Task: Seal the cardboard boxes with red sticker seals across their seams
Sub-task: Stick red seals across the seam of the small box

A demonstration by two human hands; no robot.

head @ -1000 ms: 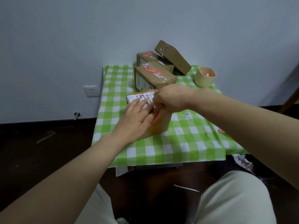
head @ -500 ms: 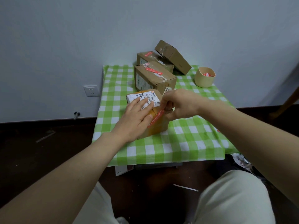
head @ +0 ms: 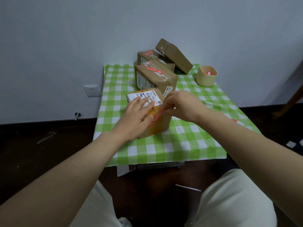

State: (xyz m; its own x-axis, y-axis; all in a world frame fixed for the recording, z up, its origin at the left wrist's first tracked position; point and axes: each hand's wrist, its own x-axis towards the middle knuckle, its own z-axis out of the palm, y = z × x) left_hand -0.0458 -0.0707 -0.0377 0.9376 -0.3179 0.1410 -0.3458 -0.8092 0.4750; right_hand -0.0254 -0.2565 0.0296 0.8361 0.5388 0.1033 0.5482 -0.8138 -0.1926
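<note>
The right fingers [head: 168,103] pinch the red sticker seal [head: 157,115].

Dim, even light; soft shadows; wide-angle edge distortion

Hidden seal [head: 155,116] end (behind right hand [head: 182,106])

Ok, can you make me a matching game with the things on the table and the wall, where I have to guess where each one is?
Things:
1 front box
2 red seal
3 beige cup
4 wall socket

Places:
A on the wall
B pinched by the right hand
C under the flat left hand
D far right on the checked cloth

Pairs: 1-C, 2-B, 3-D, 4-A
</note>
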